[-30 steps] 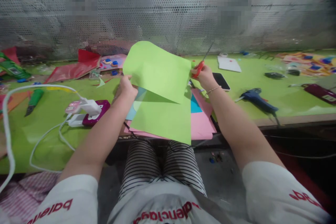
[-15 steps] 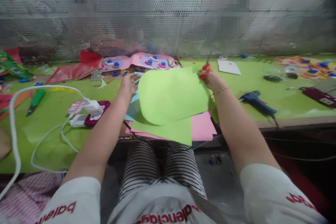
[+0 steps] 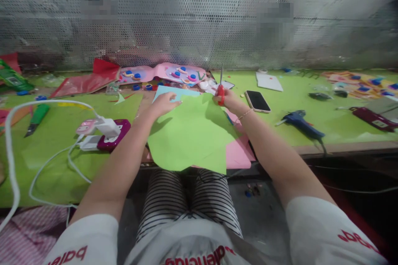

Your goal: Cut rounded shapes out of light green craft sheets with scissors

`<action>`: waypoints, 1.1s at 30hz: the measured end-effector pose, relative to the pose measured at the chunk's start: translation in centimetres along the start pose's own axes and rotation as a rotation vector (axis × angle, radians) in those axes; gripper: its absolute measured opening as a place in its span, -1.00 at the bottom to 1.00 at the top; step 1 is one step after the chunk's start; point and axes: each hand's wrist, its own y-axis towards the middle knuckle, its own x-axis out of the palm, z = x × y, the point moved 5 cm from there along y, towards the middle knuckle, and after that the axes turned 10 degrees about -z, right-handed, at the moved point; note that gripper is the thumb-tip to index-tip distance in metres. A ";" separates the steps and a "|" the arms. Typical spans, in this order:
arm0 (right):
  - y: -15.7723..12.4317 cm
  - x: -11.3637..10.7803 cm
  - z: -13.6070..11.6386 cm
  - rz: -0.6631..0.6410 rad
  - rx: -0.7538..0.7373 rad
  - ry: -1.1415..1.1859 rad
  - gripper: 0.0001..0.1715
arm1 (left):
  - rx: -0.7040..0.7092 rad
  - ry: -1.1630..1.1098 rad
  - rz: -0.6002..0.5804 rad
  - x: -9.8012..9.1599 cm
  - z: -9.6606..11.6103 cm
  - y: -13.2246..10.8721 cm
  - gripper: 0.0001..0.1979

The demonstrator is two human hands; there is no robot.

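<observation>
A large bright green sheet of paper (image 3: 189, 136) lies over the pile in front of me, its lower left edge rounded. My left hand (image 3: 164, 104) is at the sheet's upper left edge, fingers apart and holding nothing. In my right hand (image 3: 230, 100) is a pair of scissors (image 3: 221, 93) with red handles, the blades pointing up and away from me. That hand is at the sheet's upper right corner; whether it also grips the paper I cannot tell. Light blue paper (image 3: 174, 90) and pink paper (image 3: 238, 155) show from under the green sheet.
To the right are a phone (image 3: 258, 101), a blue glue gun (image 3: 301, 124) and a white pad (image 3: 269, 81). On the left stand a purple power strip (image 3: 120, 136) with white cables and a green-handled knife (image 3: 39, 116). Pink decorated sheets (image 3: 178, 72) lie along the perforated screen.
The green sheet has come down flat and toward me, uncovering the phone. My right hand moved left with the scissors. My left hand shifted slightly right, over the sheet's edge.
</observation>
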 end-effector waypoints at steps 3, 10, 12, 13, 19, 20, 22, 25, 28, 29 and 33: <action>-0.4 1.3 -0.5 -0.118 -0.019 -0.041 -0.78 | 0.021 0.034 -0.079 1.4 -0.2 0.4 -0.48; 0.7 2.0 0.2 -0.128 -0.084 -0.291 -0.69 | 0.051 0.005 -0.273 4.0 0.2 0.8 -0.49; 0.9 1.7 0.3 -0.073 -0.126 -0.310 -0.66 | 0.065 0.019 -0.261 4.2 0.2 0.9 -0.45; 1.0 1.6 0.3 -0.056 -0.147 -0.298 -0.64 | 0.073 0.018 -0.261 4.3 0.2 0.9 -0.43; 0.9 1.6 -0.4 0.014 -0.177 -0.317 -0.65 | 0.097 -0.065 -0.226 5.1 -0.2 1.2 -0.40; 0.8 1.6 -0.5 0.034 -0.170 -0.314 -0.65 | 0.100 -0.067 -0.209 5.1 -0.2 1.2 -0.40; 0.7 1.5 -0.8 0.049 -0.140 -0.246 -0.67 | 0.107 -0.067 -0.173 5.0 0.0 1.1 -0.41; 0.4 1.4 -1.2 0.041 -0.089 -0.069 -0.63 | 0.116 -0.117 -0.127 4.7 0.3 1.0 -0.51; -0.1 1.1 -1.7 0.037 -0.073 0.057 -0.51 | 0.143 -0.163 -0.094 4.4 0.6 0.9 -0.81; -0.2 0.9 -1.8 0.032 -0.062 0.088 -0.48 | 0.155 -0.156 -0.090 4.3 0.7 0.9 -0.91; -0.5 0.2 -1.6 0.031 0.002 0.212 -0.43 | 0.201 -0.120 -0.078 3.9 1.3 0.7 -0.66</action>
